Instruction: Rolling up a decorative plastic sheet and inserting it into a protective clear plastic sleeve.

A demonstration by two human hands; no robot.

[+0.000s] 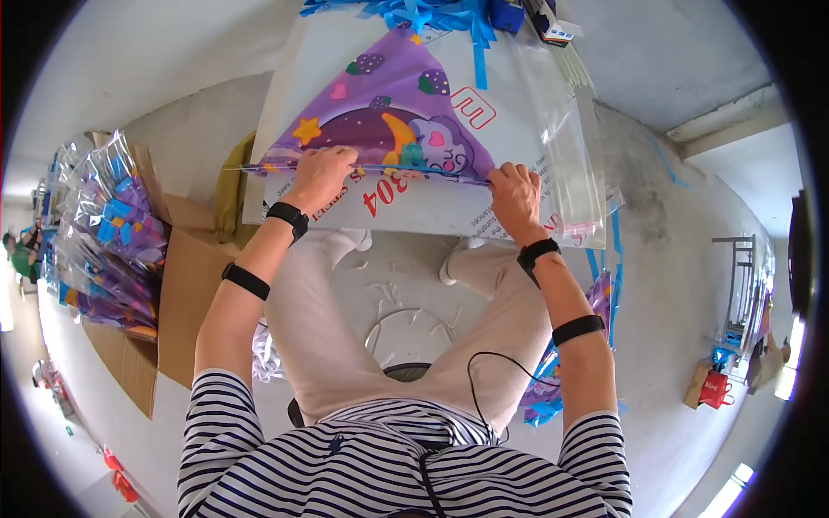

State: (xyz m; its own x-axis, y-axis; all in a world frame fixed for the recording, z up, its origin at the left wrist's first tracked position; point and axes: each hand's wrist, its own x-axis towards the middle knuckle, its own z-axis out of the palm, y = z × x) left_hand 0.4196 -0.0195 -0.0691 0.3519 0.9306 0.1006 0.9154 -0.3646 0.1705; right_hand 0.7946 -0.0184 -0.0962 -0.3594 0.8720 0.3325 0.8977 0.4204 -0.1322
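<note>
A purple triangular kite printed with a moon, stars and a cartoon figure lies on a white cardboard sheet in front of me. My left hand grips its near edge on the left, along a thin rod. At the right corner of the same edge, my right hand pinches the kite. Both wrists wear black bands. A clear plastic sleeve lies just right of the kite, partly under it.
An open cardboard box at my left holds several bagged purple kites. Blue ribbon tails are piled beyond the sheet. More purple kites sit by my right knee. A red bag stands far right on the concrete floor.
</note>
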